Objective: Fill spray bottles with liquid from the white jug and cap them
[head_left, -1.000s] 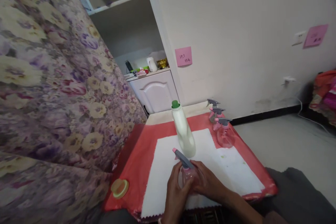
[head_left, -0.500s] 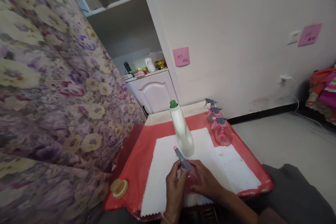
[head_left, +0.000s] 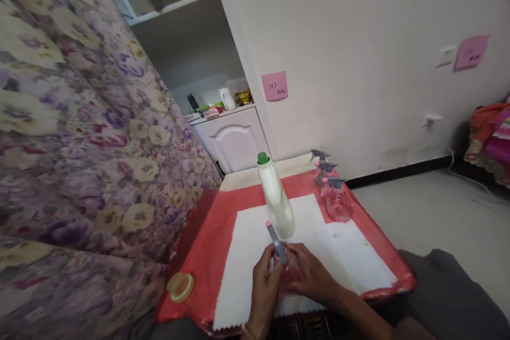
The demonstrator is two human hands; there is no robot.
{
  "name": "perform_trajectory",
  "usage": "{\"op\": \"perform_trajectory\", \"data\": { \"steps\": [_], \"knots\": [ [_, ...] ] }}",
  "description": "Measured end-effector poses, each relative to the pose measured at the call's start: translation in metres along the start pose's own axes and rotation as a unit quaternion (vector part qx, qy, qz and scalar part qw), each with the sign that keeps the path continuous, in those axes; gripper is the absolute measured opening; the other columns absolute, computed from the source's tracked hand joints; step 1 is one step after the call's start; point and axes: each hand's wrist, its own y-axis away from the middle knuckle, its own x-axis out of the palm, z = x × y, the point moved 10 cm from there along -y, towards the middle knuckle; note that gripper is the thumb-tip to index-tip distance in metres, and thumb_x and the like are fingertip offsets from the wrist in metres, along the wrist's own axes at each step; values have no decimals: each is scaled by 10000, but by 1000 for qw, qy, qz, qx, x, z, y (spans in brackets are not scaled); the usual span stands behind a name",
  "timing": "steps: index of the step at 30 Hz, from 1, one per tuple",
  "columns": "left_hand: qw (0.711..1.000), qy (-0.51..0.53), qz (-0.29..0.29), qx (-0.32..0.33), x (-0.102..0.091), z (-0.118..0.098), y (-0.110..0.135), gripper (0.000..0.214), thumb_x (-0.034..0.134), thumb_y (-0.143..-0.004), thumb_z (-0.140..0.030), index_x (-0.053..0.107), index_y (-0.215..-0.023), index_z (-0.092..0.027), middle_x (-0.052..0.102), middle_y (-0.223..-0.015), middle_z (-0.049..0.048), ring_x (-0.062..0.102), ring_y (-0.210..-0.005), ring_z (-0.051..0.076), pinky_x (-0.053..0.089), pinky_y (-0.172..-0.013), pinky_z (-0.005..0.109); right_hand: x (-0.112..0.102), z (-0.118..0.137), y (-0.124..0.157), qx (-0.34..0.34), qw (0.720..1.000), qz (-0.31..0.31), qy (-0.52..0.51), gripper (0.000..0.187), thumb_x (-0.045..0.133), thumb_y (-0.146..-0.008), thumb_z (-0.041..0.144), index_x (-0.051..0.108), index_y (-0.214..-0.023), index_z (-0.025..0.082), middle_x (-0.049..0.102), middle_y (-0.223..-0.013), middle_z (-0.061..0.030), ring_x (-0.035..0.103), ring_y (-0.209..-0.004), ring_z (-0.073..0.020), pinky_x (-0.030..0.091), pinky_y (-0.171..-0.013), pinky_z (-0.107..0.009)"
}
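Note:
Both of my hands are wrapped around a small clear pink spray bottle (head_left: 290,272) at the near edge of a low table. My left hand (head_left: 265,284) grips it from the left, by its grey trigger head (head_left: 276,241) with a pink nozzle. My right hand (head_left: 314,275) curls around the bottle's body from the right. Just beyond them a tall white bottle (head_left: 275,199) with a green cap stands on a white cloth (head_left: 354,255).
The table has a red cover (head_left: 211,244). Three more pink spray bottles (head_left: 337,199) stand at its far right. A round yellow-green lid (head_left: 181,286) lies at the near left corner. A floral sofa (head_left: 79,133) rises on the left, a white cabinet (head_left: 235,138) behind.
The spray head has turned between my hands, so its nozzle now points more upward and away. The hands stay in the same place on the bottle.

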Motion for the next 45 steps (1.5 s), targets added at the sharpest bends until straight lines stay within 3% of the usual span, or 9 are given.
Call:
{"op": "perform_trajectory", "data": {
  "steps": [11,15,20,24,28,32,36,39,45],
  "knots": [
    [996,46,67,-29,-4,16,-6,435,610,-849,-380,603,-1253,-217,627,-1304,69,540,-1231,255,371,-1090,383,-1,1,-1,-1,1000,4,-5,831,796,-624,244,433,-1372,252,505,-1355,-107,471,-1285,-301,349,-1109,-480],
    [996,47,72,-15,-2,10,-5,344,603,-851,-354,638,-1156,-198,673,-1193,71,593,-1115,252,424,-1020,377,-1,1,-1,-1,1000,0,-14,813,799,-623,253,445,-1354,248,511,-1344,-100,486,-1264,-296,361,-1095,-464],
    [997,70,-17,-9,-5,12,-7,197,673,-765,-272,635,-939,-189,692,-966,37,614,-969,222,467,-894,322,-1,4,0,6,1000,-4,-2,774,784,-620,200,461,-1322,247,535,-1292,-84,512,-1214,-283,391,-1059,-452],
    [992,77,-98,-26,-11,20,-5,221,733,-656,-218,611,-839,-191,682,-860,19,626,-895,211,480,-848,311,-2,3,-1,8,1000,-5,12,773,816,-605,246,475,-1298,228,548,-1247,-88,531,-1172,-282,408,-1037,-442],
    [993,84,-79,-34,-11,18,-3,405,749,-673,-279,636,-1050,-180,697,-1083,86,615,-1079,263,449,-974,370,-4,1,-2,16,1000,-7,19,781,822,-600,269,471,-1297,228,546,-1240,-91,538,-1158,-284,419,-1022,-441],
    [997,63,-23,-23,-6,13,-2,349,668,-789,-364,654,-1084,-177,692,-1123,92,602,-1107,264,432,-1000,376,-3,3,-1,6,1000,-6,11,795,792,-604,199,449,-1319,254,533,-1274,-80,523,-1188,-277,408,-1039,-437],
    [995,58,-81,-15,-11,14,-2,277,732,-727,-355,656,-928,-181,698,-933,55,632,-950,232,478,-895,336,-3,6,-1,4,1000,-5,16,779,798,-598,197,468,-1302,244,542,-1249,-77,529,-1174,-276,407,-1037,-435],
    [990,64,-120,-22,-15,17,-1,321,770,-669,-344,637,-915,-187,691,-927,50,634,-947,229,486,-880,326,-4,6,-2,13,1000,-4,25,789,812,-586,214,471,-1298,233,540,-1239,-87,529,-1169,-288,407,-1036,-447],
    [998,38,-40,-10,-6,11,-1,372,680,-784,-378,640,-1097,-181,683,-1137,90,601,-1109,258,436,-999,366,-4,10,-3,23,1000,-3,19,770,800,-610,234,472,-1306,244,548,-1250,-90,534,-1170,-292,417,-1027,-457]
  ]
}}
